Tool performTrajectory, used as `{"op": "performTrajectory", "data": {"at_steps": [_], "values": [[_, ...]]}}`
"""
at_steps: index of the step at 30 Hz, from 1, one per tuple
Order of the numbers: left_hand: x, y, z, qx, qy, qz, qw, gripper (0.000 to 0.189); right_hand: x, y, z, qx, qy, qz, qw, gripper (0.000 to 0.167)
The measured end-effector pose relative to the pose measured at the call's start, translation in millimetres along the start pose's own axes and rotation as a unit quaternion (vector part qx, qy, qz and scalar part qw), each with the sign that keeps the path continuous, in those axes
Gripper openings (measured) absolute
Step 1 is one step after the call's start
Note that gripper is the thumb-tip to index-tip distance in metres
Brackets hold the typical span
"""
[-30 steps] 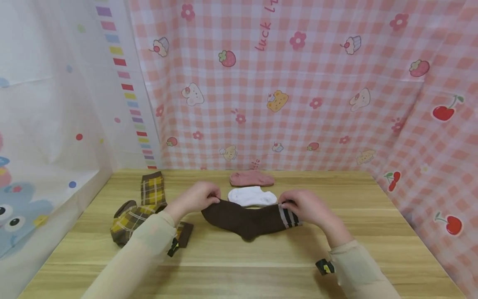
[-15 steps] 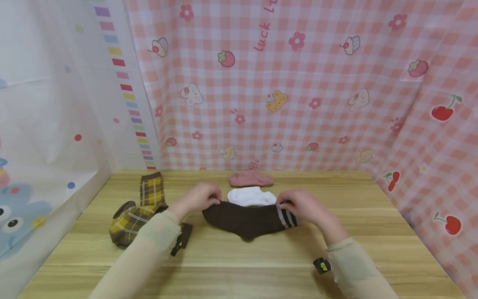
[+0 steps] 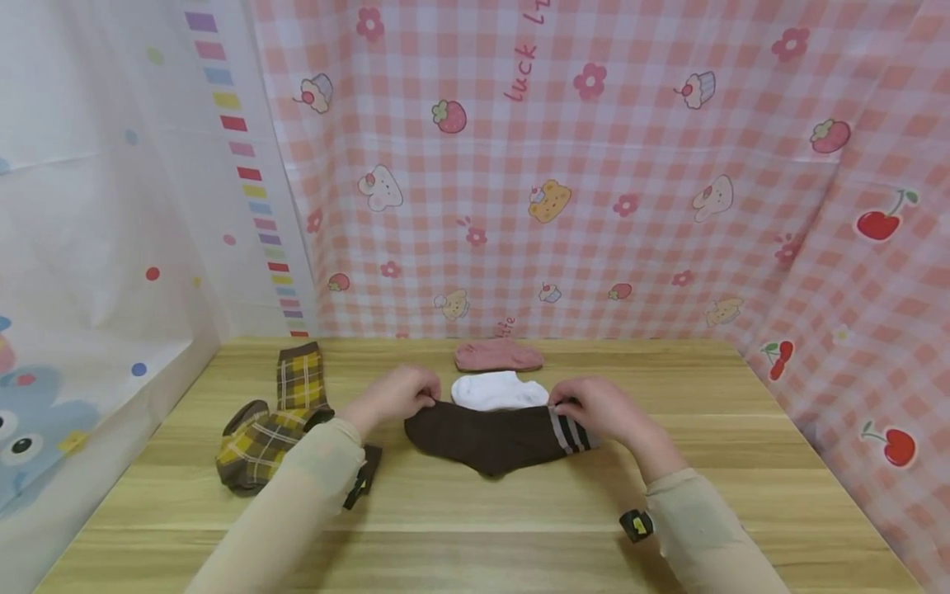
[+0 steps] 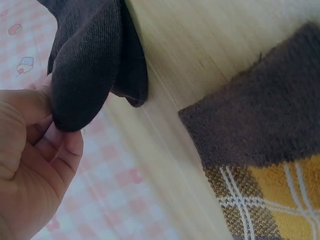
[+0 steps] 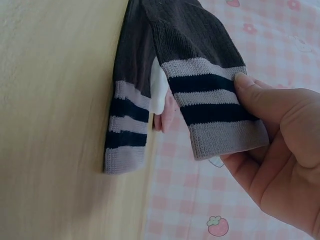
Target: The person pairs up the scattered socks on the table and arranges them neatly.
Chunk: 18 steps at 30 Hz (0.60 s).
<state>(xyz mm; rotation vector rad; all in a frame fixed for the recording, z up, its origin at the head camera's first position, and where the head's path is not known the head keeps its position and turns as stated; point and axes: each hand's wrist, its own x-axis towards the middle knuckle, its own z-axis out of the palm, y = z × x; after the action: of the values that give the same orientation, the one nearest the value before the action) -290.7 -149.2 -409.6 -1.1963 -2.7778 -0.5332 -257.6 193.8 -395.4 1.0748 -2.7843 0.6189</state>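
A dark brown sock (image 3: 482,441) with grey and black stripes at its cuff is stretched sideways between both hands. My left hand (image 3: 393,396) pinches its toe end (image 4: 82,95) between thumb and fingers. At the other end, my right hand (image 3: 604,408) grips the upper edge of the striped cuff (image 5: 220,112). Beneath it, a second matching brown sock (image 5: 127,125) lies on the table, as the right wrist view shows; from the head camera it is mostly hidden. Just behind the brown socks lie a white ankle sock (image 3: 493,389) and, farther back, a pink sock (image 3: 497,356).
Yellow-and-brown plaid socks (image 3: 300,381) lie loosely on the left of the wooden table (image 3: 475,544), partly covered by the left sleeve (image 3: 297,487). A pink checked cloth (image 3: 519,165) hangs along the back and right; a white cloth (image 3: 96,231) hangs at left.
My left hand and the toe end have shifted very slightly to the right. My right hand still holds the cuff in nearly the same place.
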Motion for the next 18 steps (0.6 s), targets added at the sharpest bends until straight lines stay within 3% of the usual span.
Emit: {"op": "performTrajectory", "data": {"at_steps": [11,18], "values": [[2.9,-3.5,6.6,0.028,-0.010,-0.025,0.9992,0.010,1.2,7,6,0.006,-0.012,0.030,0.9995,0.006],[3.0,-2.1,8.4,0.020,-0.012,-0.041,0.9989,0.011,3.4,12,9,0.004,-0.029,0.050,0.9983,0.006]]}}
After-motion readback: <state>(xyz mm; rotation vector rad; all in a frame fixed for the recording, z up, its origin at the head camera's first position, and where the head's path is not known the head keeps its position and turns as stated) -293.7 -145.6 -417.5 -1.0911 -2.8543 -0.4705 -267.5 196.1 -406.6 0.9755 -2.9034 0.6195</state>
